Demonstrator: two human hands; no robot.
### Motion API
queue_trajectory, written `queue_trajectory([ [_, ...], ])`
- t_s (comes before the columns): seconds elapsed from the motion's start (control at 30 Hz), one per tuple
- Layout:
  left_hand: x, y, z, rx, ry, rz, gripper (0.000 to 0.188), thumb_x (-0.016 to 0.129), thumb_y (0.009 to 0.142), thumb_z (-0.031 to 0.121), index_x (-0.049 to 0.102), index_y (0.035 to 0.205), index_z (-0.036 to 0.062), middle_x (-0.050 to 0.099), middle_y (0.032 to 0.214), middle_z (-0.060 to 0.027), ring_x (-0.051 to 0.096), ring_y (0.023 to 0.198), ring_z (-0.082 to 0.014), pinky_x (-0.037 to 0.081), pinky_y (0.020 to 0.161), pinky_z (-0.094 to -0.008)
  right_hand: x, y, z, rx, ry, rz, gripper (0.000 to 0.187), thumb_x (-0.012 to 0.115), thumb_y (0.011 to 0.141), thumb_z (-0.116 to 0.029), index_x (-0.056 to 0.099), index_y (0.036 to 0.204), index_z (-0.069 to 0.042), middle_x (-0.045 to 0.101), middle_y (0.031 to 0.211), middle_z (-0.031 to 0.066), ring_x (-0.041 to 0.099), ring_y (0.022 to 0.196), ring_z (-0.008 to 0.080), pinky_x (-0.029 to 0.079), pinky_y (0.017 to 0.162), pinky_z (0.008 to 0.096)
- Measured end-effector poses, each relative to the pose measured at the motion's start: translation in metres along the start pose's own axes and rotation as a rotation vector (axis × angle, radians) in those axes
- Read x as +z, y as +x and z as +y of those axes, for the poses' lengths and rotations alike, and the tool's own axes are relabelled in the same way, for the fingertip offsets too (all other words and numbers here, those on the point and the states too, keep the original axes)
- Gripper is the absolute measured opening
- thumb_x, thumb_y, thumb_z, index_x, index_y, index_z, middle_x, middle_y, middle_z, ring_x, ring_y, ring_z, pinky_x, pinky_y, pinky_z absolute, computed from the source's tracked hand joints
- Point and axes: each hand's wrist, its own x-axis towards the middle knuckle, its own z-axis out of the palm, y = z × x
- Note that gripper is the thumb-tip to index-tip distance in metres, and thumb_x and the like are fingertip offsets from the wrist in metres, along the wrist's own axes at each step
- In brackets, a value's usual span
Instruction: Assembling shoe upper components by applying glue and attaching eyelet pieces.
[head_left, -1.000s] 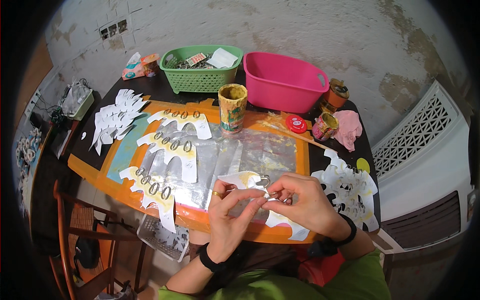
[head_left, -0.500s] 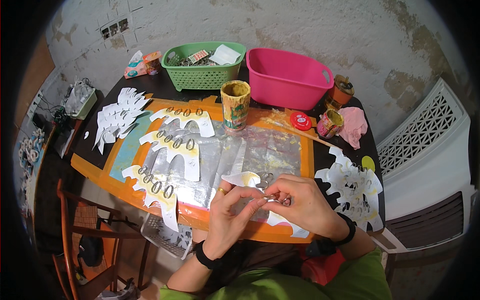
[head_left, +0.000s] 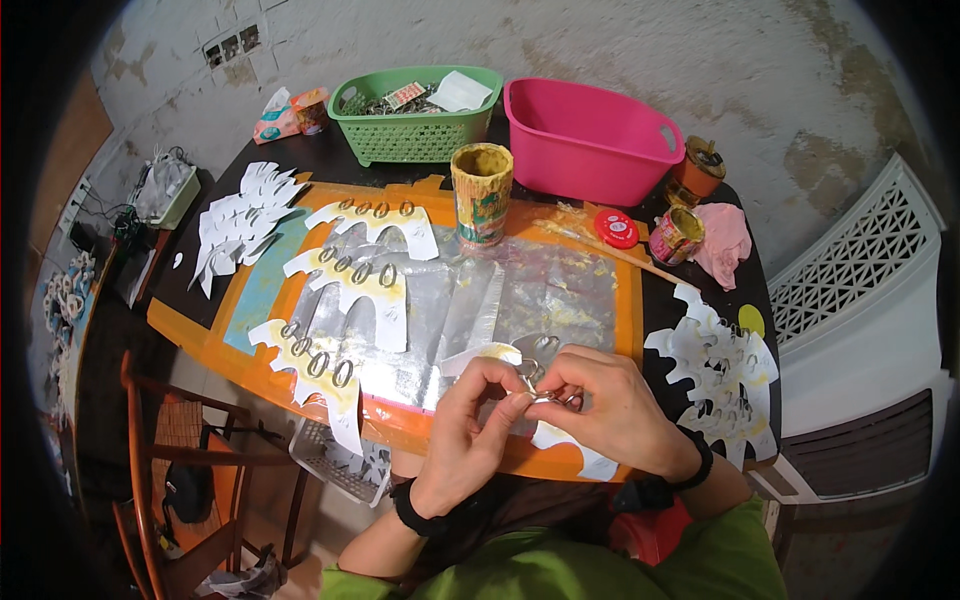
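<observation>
My left hand (head_left: 470, 425) and my right hand (head_left: 622, 410) meet at the near edge of the table. Thumbs and fingers of both are pinched around small shiny metal rings (head_left: 545, 397); how many is hidden by the fingers. Beneath them lies a white scalloped cut-out (head_left: 585, 458) with yellow glue, partly covered by my hands, and a grey oval ring (head_left: 545, 345) shows just beyond my fingertips. To the left, three similar cut-outs (head_left: 385, 310) lie in a column, each bearing a row of grey oval rings on yellow glue.
A glue-crusted can (head_left: 480, 205) stands at the table's middle, before a green basket (head_left: 415, 140) of metal pieces and a pink basin (head_left: 590, 165). White cut-outs are piled at left (head_left: 245, 225) and right (head_left: 715, 375). A stick (head_left: 640, 262), red lid (head_left: 616, 228) and small can (head_left: 677, 237) lie nearby.
The view has shifted slightly, so the table sits a little further right. My left index finger has bent up somewhat, showing more of the metal between my fingertips. Both hands keep their pinch.
</observation>
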Motion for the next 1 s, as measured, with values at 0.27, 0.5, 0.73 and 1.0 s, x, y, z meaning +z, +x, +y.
queue_trajectory([
  [0.27, 0.005, -0.003, 0.002, 0.060, -0.102, 0.056, 0.026, 0.060, 0.096, -0.002, 0.044, 0.115, 0.0046, 0.051, 0.104, -0.0039, 0.051, 0.084, -0.0073, 0.048, 0.066, -0.0218, 0.007, -0.001, 0.010, 0.023, 0.152, -0.020, 0.021, 0.080, 0.080, -0.007, 0.060, 0.086, 0.000, 0.061, 0.080, 0.0082, 0.060, 0.068, 0.0152, 0.048, 0.061, 0.0291],
  [0.5, -0.001, -0.008, -0.002, -0.062, -0.185, 0.094, 0.034, 0.061, 0.092, -0.006, 0.042, 0.117, 0.0055, 0.049, 0.103, -0.0036, 0.050, 0.079, -0.0054, 0.043, 0.058, -0.0191, 0.014, -0.001, 0.031, 0.173, 0.698, -0.184, 0.020, 0.075, 0.090, -0.013, 0.061, 0.093, 0.001, 0.065, 0.084, 0.0028, 0.058, 0.073, 0.0070, 0.046, 0.061, 0.0258],
  [0.73, -0.004, -0.007, 0.008, -0.229, -0.136, -0.004, 0.043, 0.062, 0.093, -0.007, 0.035, 0.123, 0.0082, 0.056, 0.098, -0.0065, 0.055, 0.072, -0.0065, 0.044, 0.054, -0.0209, 0.016, 0.003, 0.037, 0.281, 0.561, -0.205, 0.025, 0.072, 0.094, -0.019, 0.057, 0.089, 0.001, 0.058, 0.073, -0.0002, 0.052, 0.067, 0.0037, 0.041, 0.056, 0.0235],
  [1.0, -0.011, 0.005, 0.007, -0.348, -0.141, -0.043, 0.063, 0.065, 0.092, -0.005, 0.026, 0.138, 0.0116, 0.060, 0.095, -0.0084, 0.057, 0.071, -0.0084, 0.043, 0.051, -0.0230, 0.009, 0.006, 0.032, 0.350, 0.643, -0.324, 0.023, 0.068, 0.094, -0.020, 0.056, 0.090, 0.000, 0.056, 0.072, 0.0006, 0.049, 0.063, 0.0047, 0.040, 0.053, 0.0251],
])
